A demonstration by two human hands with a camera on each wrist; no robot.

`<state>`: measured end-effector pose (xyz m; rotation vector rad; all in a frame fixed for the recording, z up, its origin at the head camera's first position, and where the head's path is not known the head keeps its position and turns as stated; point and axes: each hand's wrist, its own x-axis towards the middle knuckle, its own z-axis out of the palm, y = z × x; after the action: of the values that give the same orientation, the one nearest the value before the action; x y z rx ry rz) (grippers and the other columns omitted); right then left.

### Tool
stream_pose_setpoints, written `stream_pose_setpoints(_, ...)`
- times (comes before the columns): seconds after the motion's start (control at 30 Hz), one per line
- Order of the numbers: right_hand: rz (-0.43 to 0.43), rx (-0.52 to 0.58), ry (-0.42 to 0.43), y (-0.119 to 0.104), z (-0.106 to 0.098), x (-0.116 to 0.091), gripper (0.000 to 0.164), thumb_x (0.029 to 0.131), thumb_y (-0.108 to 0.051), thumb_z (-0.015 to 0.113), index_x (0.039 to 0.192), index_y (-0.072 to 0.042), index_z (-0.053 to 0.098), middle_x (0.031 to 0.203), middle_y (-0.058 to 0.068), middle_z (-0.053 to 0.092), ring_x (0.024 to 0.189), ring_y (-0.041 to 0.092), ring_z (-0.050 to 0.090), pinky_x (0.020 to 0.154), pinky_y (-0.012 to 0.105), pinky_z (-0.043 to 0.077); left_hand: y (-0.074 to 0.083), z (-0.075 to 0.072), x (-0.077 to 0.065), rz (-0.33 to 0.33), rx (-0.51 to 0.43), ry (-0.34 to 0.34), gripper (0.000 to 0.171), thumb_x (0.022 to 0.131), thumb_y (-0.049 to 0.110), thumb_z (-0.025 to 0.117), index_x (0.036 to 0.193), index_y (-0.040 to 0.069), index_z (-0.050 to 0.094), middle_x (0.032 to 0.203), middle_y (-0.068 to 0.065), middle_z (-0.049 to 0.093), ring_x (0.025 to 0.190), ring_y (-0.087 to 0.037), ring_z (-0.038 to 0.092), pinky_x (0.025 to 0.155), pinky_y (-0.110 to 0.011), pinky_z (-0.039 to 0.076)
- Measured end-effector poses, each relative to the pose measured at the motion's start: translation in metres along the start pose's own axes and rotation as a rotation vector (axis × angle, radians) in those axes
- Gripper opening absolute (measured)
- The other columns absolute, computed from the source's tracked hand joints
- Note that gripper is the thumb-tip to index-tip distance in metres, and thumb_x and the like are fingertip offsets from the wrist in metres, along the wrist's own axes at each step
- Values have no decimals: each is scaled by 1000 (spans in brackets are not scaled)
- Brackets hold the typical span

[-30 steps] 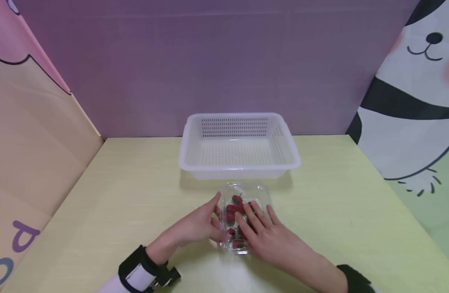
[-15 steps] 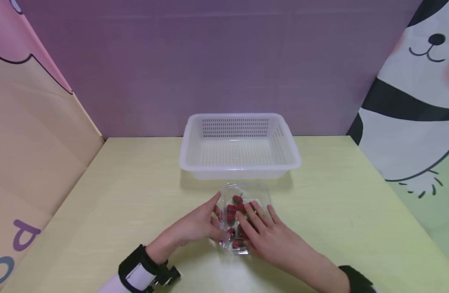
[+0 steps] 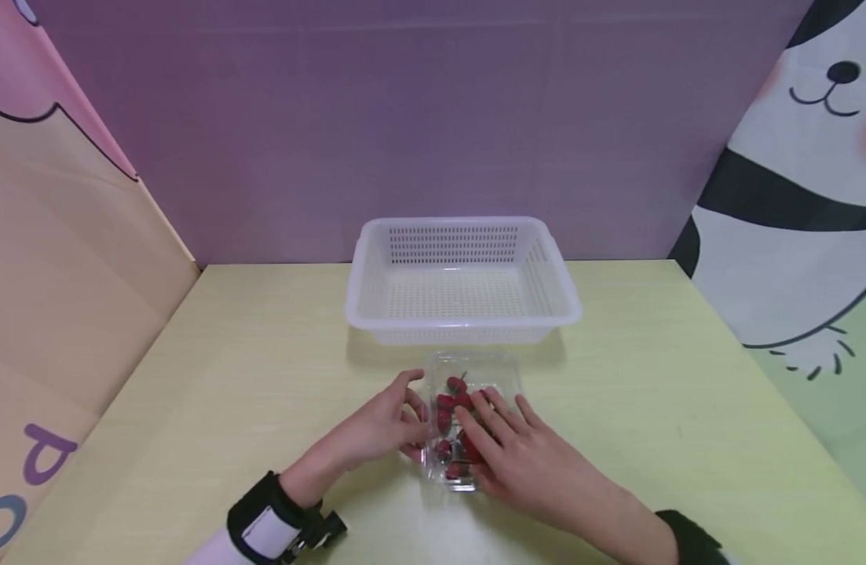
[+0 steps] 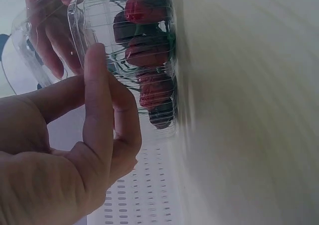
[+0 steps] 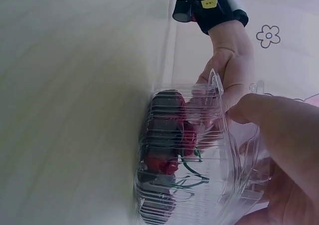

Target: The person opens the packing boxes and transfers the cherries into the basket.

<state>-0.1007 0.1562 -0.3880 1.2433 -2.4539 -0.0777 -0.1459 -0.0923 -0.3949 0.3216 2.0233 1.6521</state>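
A clear plastic clamshell box (image 3: 475, 365) stands on the table with several red fruits (image 4: 145, 53) inside; thin green stems (image 5: 189, 182) show through its wall. At the box's left side is my left hand (image 3: 383, 424), its bent fingers and thumb pinching at the rim, with a fingertip against the lip in the left wrist view. My right hand (image 3: 528, 467) lies over the top right of the box, fingers spread and straight on the lid (image 5: 249, 180). It covers part of the fruit from above.
Behind the box stands a white perforated plastic basket (image 3: 463, 323) on the pale table (image 3: 263, 345). A purple backdrop (image 3: 440, 133) rises at the table's far edge, with printed cloths at both sides. Black straps with cameras (image 3: 273, 518) sit on the wrists.
My left fingers have shifted a little along the box's left side, the thumb moving slightly away from me and the index finger bending. The right hand and basket stay put.
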Motion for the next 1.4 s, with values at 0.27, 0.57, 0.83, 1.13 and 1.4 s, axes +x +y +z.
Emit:
stream_pose_setpoints(0.27, 43, 87, -67, 0, -9, -1, 72, 92, -43, 74, 146, -1, 53, 145, 26, 53, 133, 43, 52, 98, 60, 51, 0, -1, 0, -14, -45, -8, 88, 90, -5, 73, 158, -2, 16, 107, -19, 56, 71, -24, 68, 64, -40, 62)
stream_pose_setpoints(0.57, 80, 128, -11, 1, -8, -3, 81, 91, -54, 72, 151, -5, 48, 147, 21, 52, 134, 42, 50, 104, 55, 48, 3, -3, -2, -28, -13, -9, 91, 86, -7, 76, 157, -1, 19, 106, -18, 56, 68, -25, 68, 62, -41, 62)
stream_pose_setpoints(0.83, 119, 181, 44, 2, -10, -3, 96, 88, -52, 75, 163, -16, 27, 143, 17, 48, 132, 37, 49, 96, 50, 55, 2, -5, -2, -27, -19, -17, 100, 84, -7, 78, 161, 2, 13, 107, -18, 55, 64, -24, 67, 61, -41, 62)
stream_pose_setpoints(1.13, 138, 249, 82, 3, -11, -4, 87, 92, -51, 70, 164, -27, 27, 151, 22, 38, 132, 36, 48, 85, 48, 60, 4, -6, -2, -37, -23, -21, 106, 83, -8, 78, 163, 5, 10, 110, -18, 54, 64, -24, 66, 61, -40, 62)
stream_pose_setpoints(1.4, 140, 269, 83, 4, -15, -4, 86, 88, -45, 77, 161, -28, 35, 159, 21, 30, 132, 37, 49, 83, 50, 60, 3, -6, 0, -32, -21, -26, 107, 83, -8, 79, 163, 5, 9, 109, -19, 54, 64, -23, 66, 61, -39, 62)
